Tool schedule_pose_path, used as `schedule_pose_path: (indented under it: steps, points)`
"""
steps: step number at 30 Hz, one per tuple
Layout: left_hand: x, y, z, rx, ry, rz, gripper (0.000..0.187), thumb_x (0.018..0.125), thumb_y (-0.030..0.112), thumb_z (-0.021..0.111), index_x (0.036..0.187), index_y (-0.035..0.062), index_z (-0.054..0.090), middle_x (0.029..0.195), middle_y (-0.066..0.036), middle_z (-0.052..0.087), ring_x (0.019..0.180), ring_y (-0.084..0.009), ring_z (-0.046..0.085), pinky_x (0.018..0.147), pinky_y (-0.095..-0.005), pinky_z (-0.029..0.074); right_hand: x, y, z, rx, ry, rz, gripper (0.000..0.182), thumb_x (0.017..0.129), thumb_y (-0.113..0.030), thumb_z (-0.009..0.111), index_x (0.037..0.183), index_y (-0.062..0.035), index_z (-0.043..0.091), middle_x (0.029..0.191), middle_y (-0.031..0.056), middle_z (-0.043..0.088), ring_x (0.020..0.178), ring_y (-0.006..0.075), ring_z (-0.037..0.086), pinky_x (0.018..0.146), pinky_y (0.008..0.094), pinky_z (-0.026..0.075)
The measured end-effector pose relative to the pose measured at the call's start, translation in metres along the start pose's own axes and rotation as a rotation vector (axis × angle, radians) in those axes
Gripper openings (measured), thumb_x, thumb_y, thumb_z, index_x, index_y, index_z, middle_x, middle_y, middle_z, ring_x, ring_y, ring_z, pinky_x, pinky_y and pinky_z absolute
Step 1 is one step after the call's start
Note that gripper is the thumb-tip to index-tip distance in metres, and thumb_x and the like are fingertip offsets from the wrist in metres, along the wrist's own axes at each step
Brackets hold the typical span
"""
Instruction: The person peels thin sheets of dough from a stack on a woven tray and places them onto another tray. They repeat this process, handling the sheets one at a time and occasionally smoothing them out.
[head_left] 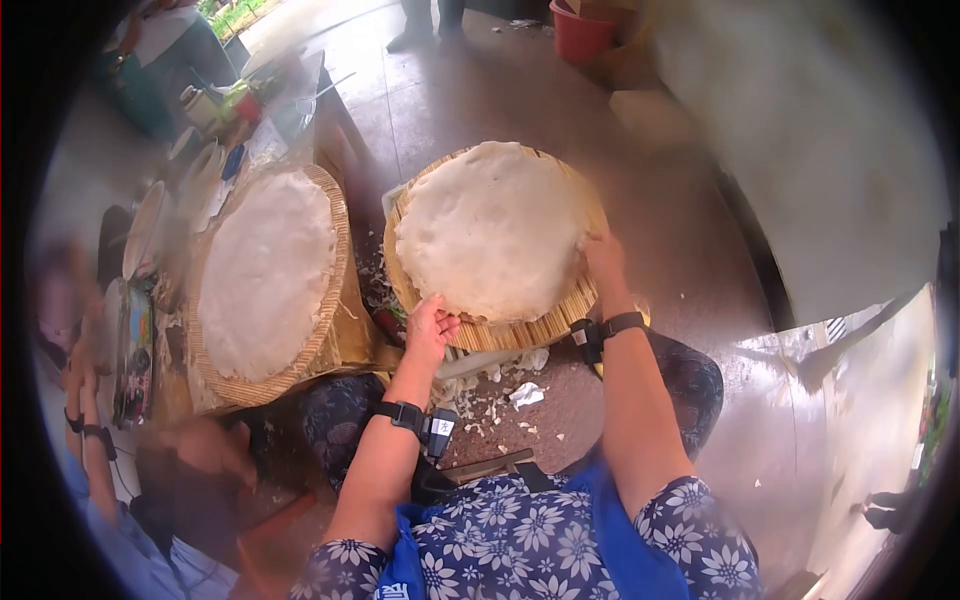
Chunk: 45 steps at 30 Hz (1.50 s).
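Both hands are gripping the round bamboo tray (530,330) carrying a white dough sheet (490,230): left hand (430,330) at 7 o'clock, right hand (605,260) at 3 o'clock, fingers closed on the rim.

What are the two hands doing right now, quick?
Left hand: fingers curled on the near edge of the round bamboo tray, gripping it.
Right hand: gripping the tray's right edge beside the white sheet.
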<state>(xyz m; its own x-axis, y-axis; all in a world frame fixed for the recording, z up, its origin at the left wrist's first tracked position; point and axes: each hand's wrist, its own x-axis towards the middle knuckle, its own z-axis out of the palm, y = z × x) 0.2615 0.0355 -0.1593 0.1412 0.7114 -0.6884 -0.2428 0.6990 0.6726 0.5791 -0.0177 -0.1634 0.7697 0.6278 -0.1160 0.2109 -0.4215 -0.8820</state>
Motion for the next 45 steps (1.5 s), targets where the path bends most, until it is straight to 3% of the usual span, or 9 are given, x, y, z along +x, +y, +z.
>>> schedule_pose_path:
  steps: [3, 9, 12, 15, 18, 27, 33, 36, 45]
  points:
    - [0.001, 0.001, -0.002, 0.053, 0.0, 0.001, 0.019, 0.082, 0.027, 0.064, 0.091, 0.0123, 0.056, 0.076, -0.005, 0.056, 0.066, -0.0215, 0.059, 0.057, -0.0355, 0.049, 0.001, -0.003, -0.002, -0.01, -0.053, 0.04, 0.038, 0.067, -0.02, 0.07, 0.102, -0.0052, 0.064, 0.092, 0.0174, 0.067, 0.083, 0.026, 0.064, 0.076, 0.0352, 0.049]
    - [0.001, 0.001, 0.0, 0.175, 0.123, 0.057, 0.034, 0.079, 0.026, 0.067, 0.105, 0.0119, 0.05, 0.09, -0.006, 0.056, 0.063, -0.0185, 0.056, 0.053, -0.0319, 0.047, 0.009, -0.015, 0.009, -0.388, 0.171, -0.239, 0.034, 0.074, -0.022, 0.061, 0.104, -0.0063, 0.062, 0.102, 0.0206, 0.062, 0.096, 0.0344, 0.06, 0.086, 0.0424, 0.046]
    - [-0.002, 0.003, 0.002, 0.176, 0.18, 0.104, 0.046, 0.077, 0.023, 0.069, 0.114, 0.0107, 0.043, 0.096, -0.007, 0.055, 0.063, -0.0181, 0.055, 0.052, -0.0308, 0.046, 0.003, -0.045, 0.018, -0.363, 0.148, -0.578, 0.027, 0.077, -0.021, 0.057, 0.099, -0.0062, 0.062, 0.098, 0.0192, 0.061, 0.093, 0.0357, 0.06, 0.082, 0.045, 0.046]
    - [-0.002, 0.005, 0.002, 0.148, 0.181, 0.12, 0.058, 0.076, 0.021, 0.07, 0.123, 0.0092, 0.037, 0.1, -0.008, 0.054, 0.065, -0.0178, 0.053, 0.052, -0.0298, 0.045, 0.001, -0.063, 0.024, -0.732, -0.16, -0.505, 0.023, 0.078, -0.021, 0.057, 0.094, -0.0051, 0.061, 0.095, 0.0186, 0.061, 0.091, 0.0358, 0.06, 0.079, 0.0469, 0.046]
    - [-0.004, 0.006, 0.002, 0.165, 0.179, 0.183, 0.061, 0.076, 0.02, 0.07, 0.126, 0.0089, 0.036, 0.1, -0.007, 0.053, 0.066, -0.0167, 0.052, 0.052, -0.0293, 0.045, 0.001, -0.073, 0.027, -0.788, -0.168, -0.501, 0.022, 0.078, -0.022, 0.059, 0.09, -0.0036, 0.06, 0.094, 0.0178, 0.062, 0.089, 0.0358, 0.06, 0.076, 0.0471, 0.046]
    - [0.0, -0.002, 0.008, 0.291, 0.197, 0.184, 0.059, 0.08, 0.015, 0.065, 0.13, 0.0076, 0.036, 0.1, -0.005, 0.056, 0.068, -0.0125, 0.051, 0.052, -0.0265, 0.044, 0.1, -0.117, 0.079, -0.629, -0.043, -0.729, 0.04, 0.085, -0.033, 0.058, 0.115, -0.0086, 0.054, 0.113, 0.0153, 0.058, 0.106, 0.0357, 0.054, 0.086, 0.0481, 0.045]
    - [-0.008, 0.002, 0.018, 0.231, 0.117, 0.138, 0.065, 0.078, 0.012, 0.063, 0.133, 0.001, 0.03, 0.112, -0.011, 0.052, 0.087, -0.019, 0.056, 0.06, -0.0316, 0.047, 0.122, -0.143, 0.125, -0.699, -0.116, -0.616, 0.042, 0.086, -0.038, 0.055, 0.118, -0.0092, 0.054, 0.116, 0.015, 0.058, 0.108, 0.0354, 0.053, 0.09, 0.0468, 0.043]
    - [-0.013, 0.004, 0.025, 0.154, 0.126, 0.176, 0.063, 0.077, 0.01, 0.062, 0.131, 0.0019, 0.03, 0.111, -0.01, 0.052, 0.088, -0.0189, 0.057, 0.062, -0.032, 0.048, 0.132, -0.13, 0.141, -0.806, -0.282, -0.555, 0.042, 0.086, -0.04, 0.054, 0.116, -0.0099, 0.057, 0.117, 0.0144, 0.058, 0.11, 0.0347, 0.053, 0.091, 0.0446, 0.043]
    - [-0.017, 0.008, 0.031, 0.162, 0.143, 0.145, 0.063, 0.082, 0.009, 0.06, 0.136, 0.0047, 0.027, 0.11, -0.012, 0.054, 0.089, -0.0203, 0.058, 0.069, -0.0339, 0.05, 0.127, -0.123, 0.14, -0.739, -0.258, -0.648, 0.04, 0.085, -0.04, 0.054, 0.113, -0.0105, 0.059, 0.114, 0.0146, 0.059, 0.11, 0.0324, 0.053, 0.092, 0.0433, 0.041]
